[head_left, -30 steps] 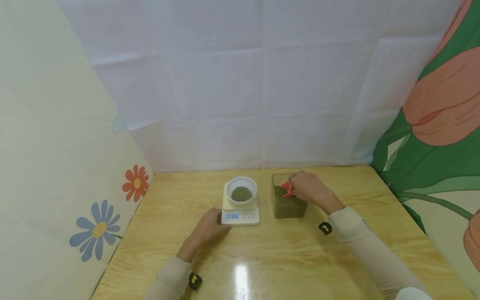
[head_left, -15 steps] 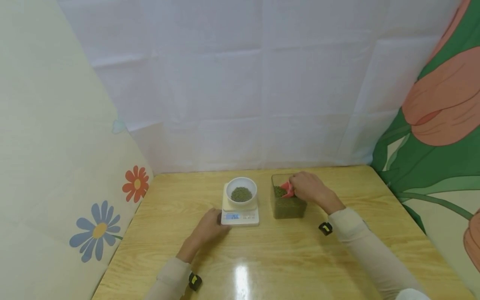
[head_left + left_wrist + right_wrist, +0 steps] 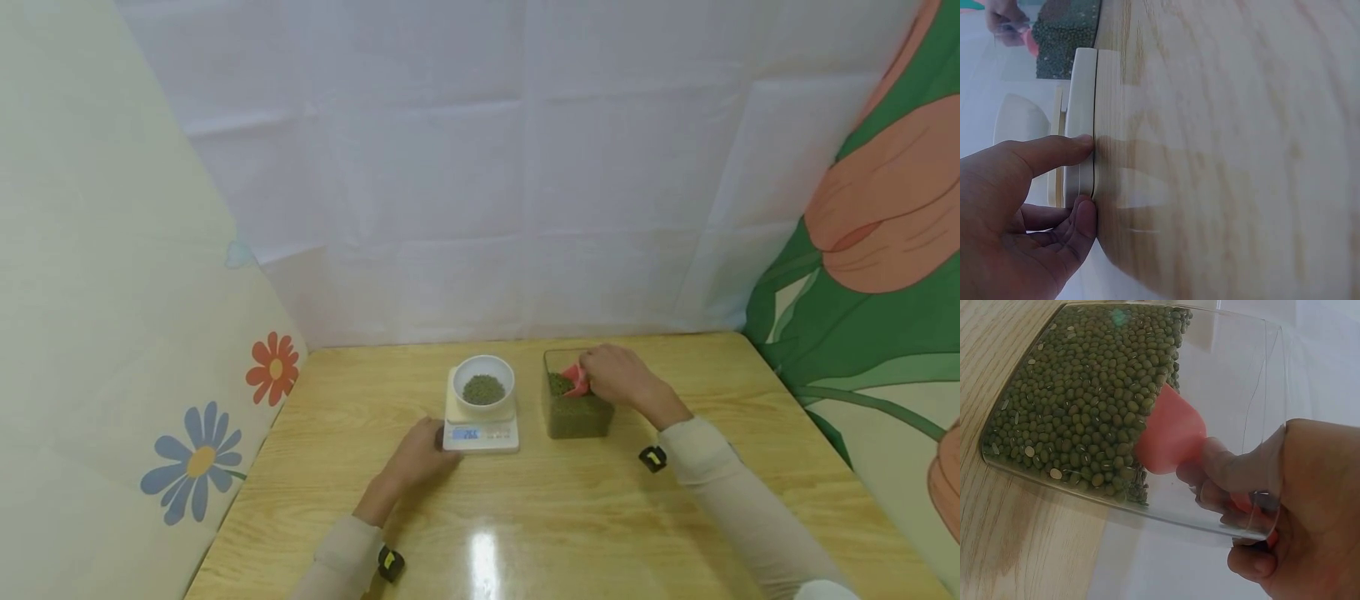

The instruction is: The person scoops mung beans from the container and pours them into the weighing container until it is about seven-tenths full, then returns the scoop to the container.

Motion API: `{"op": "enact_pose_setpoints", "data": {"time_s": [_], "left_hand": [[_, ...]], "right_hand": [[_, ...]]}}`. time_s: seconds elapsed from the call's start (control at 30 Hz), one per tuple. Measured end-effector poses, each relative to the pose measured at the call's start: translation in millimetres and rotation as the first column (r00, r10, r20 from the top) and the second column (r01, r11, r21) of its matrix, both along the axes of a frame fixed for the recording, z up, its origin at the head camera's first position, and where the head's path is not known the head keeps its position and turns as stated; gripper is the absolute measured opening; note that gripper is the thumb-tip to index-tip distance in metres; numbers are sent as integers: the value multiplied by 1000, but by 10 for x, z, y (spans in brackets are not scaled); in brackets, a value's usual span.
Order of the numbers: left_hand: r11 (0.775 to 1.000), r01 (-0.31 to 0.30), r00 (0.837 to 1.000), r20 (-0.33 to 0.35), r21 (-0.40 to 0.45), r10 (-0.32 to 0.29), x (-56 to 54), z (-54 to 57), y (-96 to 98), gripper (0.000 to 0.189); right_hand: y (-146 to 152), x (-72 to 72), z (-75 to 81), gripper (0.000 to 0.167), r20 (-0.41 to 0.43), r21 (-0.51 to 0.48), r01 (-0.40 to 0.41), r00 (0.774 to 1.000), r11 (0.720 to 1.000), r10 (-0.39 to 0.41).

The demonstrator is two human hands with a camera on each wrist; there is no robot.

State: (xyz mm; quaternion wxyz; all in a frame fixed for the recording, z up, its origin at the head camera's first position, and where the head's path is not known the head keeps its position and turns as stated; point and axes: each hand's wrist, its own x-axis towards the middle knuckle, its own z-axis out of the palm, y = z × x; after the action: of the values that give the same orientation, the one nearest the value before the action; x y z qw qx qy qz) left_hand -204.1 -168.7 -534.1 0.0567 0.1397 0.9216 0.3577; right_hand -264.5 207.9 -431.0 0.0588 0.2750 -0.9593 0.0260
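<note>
A white digital kitchen scale [image 3: 501,442] with a lit blue display stands on the table. On it is a white bowl [image 3: 483,365] with green mung beans [image 3: 483,390] in the bottom. My left hand [image 3: 417,454] grips the scale's near left corner, thumb along its front edge and fingertips at the side in the left wrist view. To the right is a clear box [image 3: 1235,337], partly filled with mung beans [image 3: 1085,394]. My right hand [image 3: 618,377] reaches over its rim and holds a red scoop [image 3: 1172,434] by the handle, the scoop's tip in the beans.
The wooden table [image 3: 360,383] meets a white cloth backdrop [image 3: 420,183] at its far edge. Flower-printed panels flank it on the left [image 3: 150,333] and right [image 3: 885,250]. Black wrist devices with yellow marks sit beside both sleeves.
</note>
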Motion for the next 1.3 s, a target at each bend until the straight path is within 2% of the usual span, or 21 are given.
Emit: {"op": "enact_pose_setpoints", "data": {"time_s": [0.3,0.6,1.3], "left_hand": [[1000,4,1000,-13,-14,-4,-8,-15,4,37],[1000,19,999,-34,-21,-20,-18,-13,2,36],[1000,14,999,-28,-9,-14,-11,-30,-2,40]], "right_hand": [[5,27,20,11,38,-14,13,999,1000,-12],[13,21,19,11,23,-14,-1,1000,1000,2],[18,18,39,12,57,-17,10,998,1000,-9]]}}
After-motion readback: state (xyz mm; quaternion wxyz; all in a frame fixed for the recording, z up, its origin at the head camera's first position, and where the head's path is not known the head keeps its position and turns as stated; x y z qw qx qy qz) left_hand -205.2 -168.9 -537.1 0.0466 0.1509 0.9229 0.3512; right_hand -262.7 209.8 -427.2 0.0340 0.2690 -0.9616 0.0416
